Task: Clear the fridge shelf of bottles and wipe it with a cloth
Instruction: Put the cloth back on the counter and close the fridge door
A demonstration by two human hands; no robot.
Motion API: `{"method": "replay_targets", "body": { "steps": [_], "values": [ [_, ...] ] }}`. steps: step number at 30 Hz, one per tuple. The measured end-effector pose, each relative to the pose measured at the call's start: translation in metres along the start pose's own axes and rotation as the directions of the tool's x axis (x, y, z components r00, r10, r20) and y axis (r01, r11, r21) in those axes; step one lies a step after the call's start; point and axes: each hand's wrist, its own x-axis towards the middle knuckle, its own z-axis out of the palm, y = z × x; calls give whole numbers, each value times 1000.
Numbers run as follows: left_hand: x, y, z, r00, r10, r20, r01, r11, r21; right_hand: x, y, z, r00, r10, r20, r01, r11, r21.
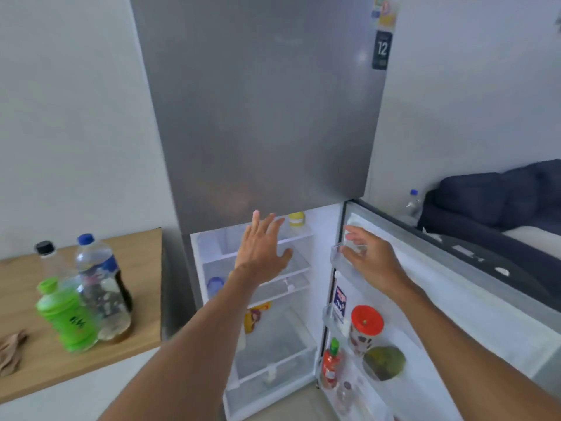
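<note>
Reaching into fridge (326, 238): L hand (262, 247) spread, empty, over upper shelf (299, 262); R hand (368, 258) open, fingers loose, at door bin (337, 256). Three bottles (100, 284) already out on counter (133, 247); cloth (10, 349) beside them, unused. Yellow-lidded jar (296, 219) left on top shelf. Est. clearing mostly done, wipe not begun.

Dark blue sofa (498, 205) by the wall; wooden counter (145, 287) left.
</note>
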Motion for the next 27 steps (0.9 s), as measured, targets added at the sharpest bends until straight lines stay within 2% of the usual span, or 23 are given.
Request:
{"method": "replay_targets", "body": {
  "steps": [2, 5, 9, 13, 17, 22, 27],
  "values": [
    [30, 26, 17, 999, 45, -14, -44, 995, 87, 18, 26, -29, 999, 16, -29, -17, 998, -54],
    [65, 55, 40, 997, 67, -33, -59, 979, 194, 50, 65, -59, 998, 12, -64, -28, 965, -260],
    [96, 69, 59, 996, 72, -47, -56, 959, 276, 78, 89, -79, 977, 211, -31, -195, 821, -537],
    [99, 58, 75, 995, 74, -68, -46, 937, 346, 81, 97, -76, 968, 247, 37, -146, 677, -721],
    [98, 51, 80, 994, 73, -86, -32, 912, 408, 81, 93, -78, 964, 262, 56, -146, 689, -710],
    [84, 53, 72, 989, -56, -134, 111, 891, 441, 81, 85, -77, 927, 310, 212, -86, 724, -684],
    [66, 32, 53, 974, -92, -205, 172, 892, 417, 69, 64, -83, 872, 351, 341, -106, 815, -569]
  ]
}}
